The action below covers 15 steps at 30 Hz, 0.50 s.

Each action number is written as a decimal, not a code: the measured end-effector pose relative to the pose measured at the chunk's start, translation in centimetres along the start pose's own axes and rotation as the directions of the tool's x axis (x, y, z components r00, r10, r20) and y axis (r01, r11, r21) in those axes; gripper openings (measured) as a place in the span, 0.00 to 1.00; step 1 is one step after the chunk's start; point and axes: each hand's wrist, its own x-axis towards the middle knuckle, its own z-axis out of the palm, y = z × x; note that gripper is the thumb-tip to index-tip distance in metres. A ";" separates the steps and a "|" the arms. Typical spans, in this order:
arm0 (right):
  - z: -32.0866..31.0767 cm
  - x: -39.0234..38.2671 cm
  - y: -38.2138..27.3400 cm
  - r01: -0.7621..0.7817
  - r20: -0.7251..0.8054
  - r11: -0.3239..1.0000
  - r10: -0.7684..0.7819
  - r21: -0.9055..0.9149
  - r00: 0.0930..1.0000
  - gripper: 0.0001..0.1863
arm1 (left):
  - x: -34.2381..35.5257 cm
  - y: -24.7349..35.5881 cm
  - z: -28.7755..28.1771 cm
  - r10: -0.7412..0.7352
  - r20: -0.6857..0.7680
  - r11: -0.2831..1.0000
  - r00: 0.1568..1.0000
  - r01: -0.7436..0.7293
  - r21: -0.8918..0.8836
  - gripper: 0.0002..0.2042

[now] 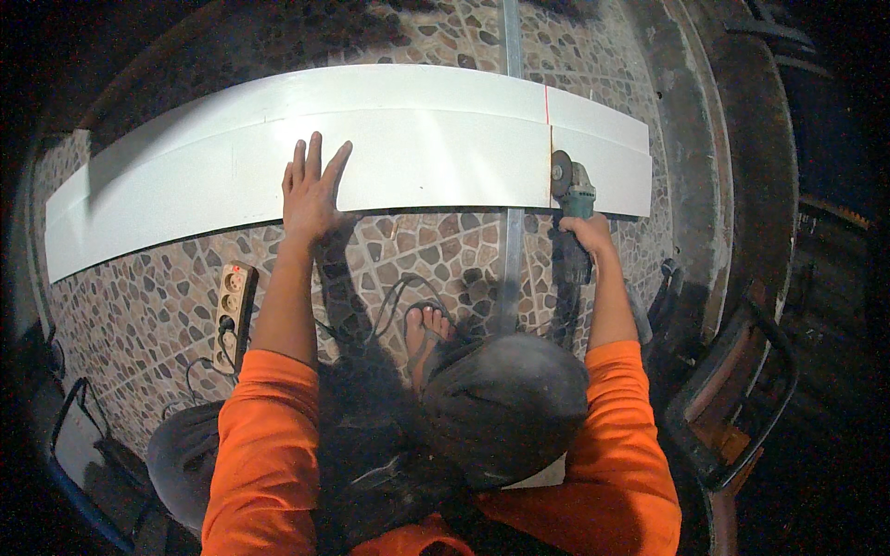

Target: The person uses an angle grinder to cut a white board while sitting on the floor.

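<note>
A long white panel (417, 153) lies across the patterned floor in front of me. Flat on its near side rests my left hand (313, 190), fingers spread. My right hand (591, 233) is wrapped round an angle grinder (580, 199), whose dark disc (561, 172) stands at a brownish cut line in the panel near its right end. Beyond that, a red line (547, 104) continues across the far strip of the panel. Whether the disc is spinning cannot be told.
A metal bar (511, 269) runs under the panel. Left of my leg lies a power strip (234, 306) with a plug in it. A cable (394, 301) curls near my bare foot (426, 332). Chair-like frames (737, 398) stand at the right and lower left.
</note>
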 end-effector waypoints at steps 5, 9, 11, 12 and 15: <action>0.0 -0.6 0.0 0.007 0.021 0.996 -0.008 0.084 1.000 0.24 | 0.0 0.2 0.0 -0.002 0.009 1.000 1.000 0.002 0.000 0.66; -0.1 -3.3 -2.1 0.017 0.047 0.995 -0.021 0.097 0.999 0.26 | 0.0 -0.4 0.2 0.004 -0.004 1.000 1.000 -0.004 0.005 0.66; 0.1 -4.2 -2.6 0.030 0.025 0.994 -0.032 0.108 0.999 0.27 | 0.1 -0.7 0.6 0.009 -0.011 1.000 1.000 -0.009 0.005 0.66; 0.0 -4.5 -2.5 0.035 0.009 0.993 -0.036 0.113 0.999 0.27 | 0.2 -0.6 0.6 0.010 -0.013 1.000 1.000 -0.010 0.008 0.66; -0.5 -4.1 -2.1 0.063 0.029 0.993 -0.066 0.097 0.997 0.29 | 0.2 -0.3 0.5 0.008 0.002 1.000 1.000 -0.008 0.003 0.66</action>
